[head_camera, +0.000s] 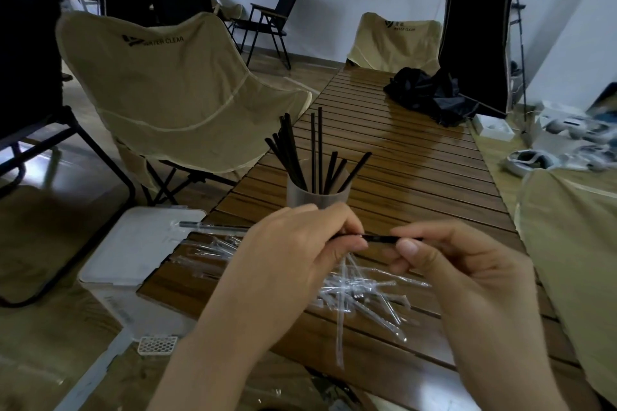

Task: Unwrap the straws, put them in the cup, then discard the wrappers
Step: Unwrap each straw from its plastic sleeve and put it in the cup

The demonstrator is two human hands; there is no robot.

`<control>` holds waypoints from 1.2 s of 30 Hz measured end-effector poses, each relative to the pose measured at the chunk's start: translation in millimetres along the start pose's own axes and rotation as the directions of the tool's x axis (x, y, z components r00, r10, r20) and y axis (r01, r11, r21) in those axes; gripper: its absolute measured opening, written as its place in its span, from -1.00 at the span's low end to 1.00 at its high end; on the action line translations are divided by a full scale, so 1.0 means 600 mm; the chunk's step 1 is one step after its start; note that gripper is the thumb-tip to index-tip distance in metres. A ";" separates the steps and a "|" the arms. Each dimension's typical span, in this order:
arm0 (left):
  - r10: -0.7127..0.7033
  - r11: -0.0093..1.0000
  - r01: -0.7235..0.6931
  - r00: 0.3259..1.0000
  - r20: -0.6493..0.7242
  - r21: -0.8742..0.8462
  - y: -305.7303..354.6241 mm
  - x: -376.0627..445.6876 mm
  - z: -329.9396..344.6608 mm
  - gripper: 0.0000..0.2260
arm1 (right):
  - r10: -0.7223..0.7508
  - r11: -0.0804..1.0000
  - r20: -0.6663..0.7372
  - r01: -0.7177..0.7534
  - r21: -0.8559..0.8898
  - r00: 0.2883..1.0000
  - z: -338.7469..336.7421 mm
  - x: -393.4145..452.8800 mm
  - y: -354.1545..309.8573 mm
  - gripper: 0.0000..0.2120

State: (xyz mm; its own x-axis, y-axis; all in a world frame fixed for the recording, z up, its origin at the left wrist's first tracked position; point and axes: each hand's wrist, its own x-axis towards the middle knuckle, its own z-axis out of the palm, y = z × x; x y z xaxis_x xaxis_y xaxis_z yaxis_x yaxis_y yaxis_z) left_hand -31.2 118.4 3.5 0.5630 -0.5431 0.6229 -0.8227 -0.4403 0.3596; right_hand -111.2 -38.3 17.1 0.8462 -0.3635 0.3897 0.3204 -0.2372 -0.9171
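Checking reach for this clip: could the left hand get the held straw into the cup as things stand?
Probably yes. The cup stands on the table just beyond the left hand, nothing between them, though the right hand also grips the straw.

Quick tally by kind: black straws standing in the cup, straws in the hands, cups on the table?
Black straws in the cup: 9, as far as the overlap lets me tell
Straw held between both hands: 1
Cup: 1
Total: 11
Clear wrappers lie in a pile too tangled to count.
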 end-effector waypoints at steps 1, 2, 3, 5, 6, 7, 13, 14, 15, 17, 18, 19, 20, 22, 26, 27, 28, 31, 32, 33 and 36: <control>0.018 1.000 -0.018 1.000 -0.009 0.007 -0.003 0.001 0.002 -0.73 | -0.004 1.000 -0.009 0.004 -0.005 1.000 -0.003 0.002 0.003 -0.92; 0.029 0.999 -0.029 0.999 -0.019 0.021 -0.005 0.002 0.004 -0.74 | -0.003 1.000 -0.016 0.002 -0.013 1.000 -0.007 0.004 0.006 -0.91; 0.029 0.999 -0.028 0.999 -0.027 0.037 -0.008 0.001 0.005 -0.74 | 0.002 1.000 -0.025 -0.002 -0.024 1.000 -0.012 0.006 0.008 -0.90; -0.001 0.998 0.004 0.999 -0.041 0.061 -0.016 -0.001 0.004 -0.73 | 0.009 0.999 -0.052 -0.011 -0.048 0.999 -0.022 0.011 0.010 -0.83; -0.022 0.998 0.025 0.999 -0.041 0.058 -0.020 -0.003 0.003 -0.73 | 0.016 0.998 -0.055 -0.019 -0.052 0.998 -0.025 0.013 0.010 -0.83; -0.037 0.998 0.038 0.999 -0.032 0.045 -0.024 -0.005 0.001 -0.72 | 0.035 0.998 -0.047 -0.037 -0.047 0.998 -0.025 0.013 0.009 -0.86; -0.013 0.996 0.004 0.995 0.101 0.089 -0.011 -0.006 0.010 -0.76 | 0.082 0.995 0.067 -0.078 -0.057 0.994 0.014 -0.001 0.017 -0.91; -0.016 0.997 0.008 0.994 0.108 0.078 -0.012 -0.007 0.010 -0.75 | 0.074 0.996 0.038 -0.072 -0.052 0.997 0.012 0.001 0.020 -0.86; -0.021 0.998 0.015 0.995 0.103 0.064 -0.015 -0.008 0.009 -0.73 | 0.080 0.996 0.004 -0.079 -0.040 0.997 0.006 0.003 0.024 -0.84; -0.037 0.999 0.034 0.995 0.093 0.036 -0.023 -0.009 0.003 -0.69 | 0.114 0.993 -0.047 -0.114 0.013 0.992 -0.009 0.009 0.026 -0.89; -0.045 0.999 0.042 0.994 0.098 0.034 -0.028 -0.010 0.001 -0.67 | 0.137 0.990 -0.058 -0.135 0.035 0.989 -0.017 0.011 0.026 -0.93; -0.054 0.998 0.050 0.992 0.111 0.039 -0.032 -0.010 0.001 -0.67 | 0.156 0.987 -0.072 -0.152 0.048 0.985 -0.025 0.013 0.029 -0.91; -0.065 0.997 0.059 0.990 0.127 0.051 -0.035 -0.010 0.001 -0.68 | 0.175 0.983 -0.081 -0.170 0.066 0.981 -0.032 0.015 0.031 -0.89; -0.088 0.994 0.077 0.986 0.144 0.081 -0.041 -0.010 0.001 -0.72 | 0.215 0.973 -0.099 -0.204 0.110 0.972 -0.046 0.021 0.034 -0.83; -0.147 0.989 0.140 0.974 0.173 0.052 -0.043 -0.011 0.000 -0.71 | 0.268 0.956 -0.122 -0.249 0.153 0.956 -0.064 0.029 0.047 -0.69; -0.154 0.988 0.149 0.970 0.186 0.041 -0.044 -0.012 0.001 -0.72 | 0.278 0.954 -0.123 -0.258 0.154 0.953 -0.065 0.029 0.053 -0.67; -0.158 0.987 0.154 0.968 0.195 0.040 -0.045 -0.012 0.002 -0.71 | 0.286 0.951 -0.123 -0.266 0.156 0.950 -0.065 0.029 0.057 -0.65; -0.206 0.979 0.203 0.954 0.217 0.036 -0.049 -0.011 0.001 -0.71 | 0.303 0.945 -0.116 -0.283 0.162 0.946 -0.068 0.029 0.069 -0.61; -0.229 0.973 0.225 0.947 0.224 0.045 -0.050 -0.013 -0.001 -0.74 | 0.315 0.941 -0.121 -0.294 0.166 0.941 -0.070 0.029 0.072 -0.60; -0.256 0.967 0.249 0.938 0.232 0.059 -0.052 -0.016 -0.003 -0.79 | 0.326 0.938 -0.127 -0.302 0.172 0.937 -0.075 0.030 0.075 -0.58; -0.387 0.920 0.391 0.886 0.258 0.038 -0.065 -0.026 -0.016 -0.79 | 0.353 0.924 -0.142 -0.320 0.210 0.925 -0.091 0.030 0.083 -0.56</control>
State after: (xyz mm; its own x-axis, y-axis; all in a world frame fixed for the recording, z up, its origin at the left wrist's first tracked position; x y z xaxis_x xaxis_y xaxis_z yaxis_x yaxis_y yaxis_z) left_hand -8.7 150.7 -13.4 0.8370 -0.4948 0.2336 -0.5338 -0.6443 0.5477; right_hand -103.5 -105.8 -17.2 0.8350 -0.5481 0.0484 0.1141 0.0863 -0.9897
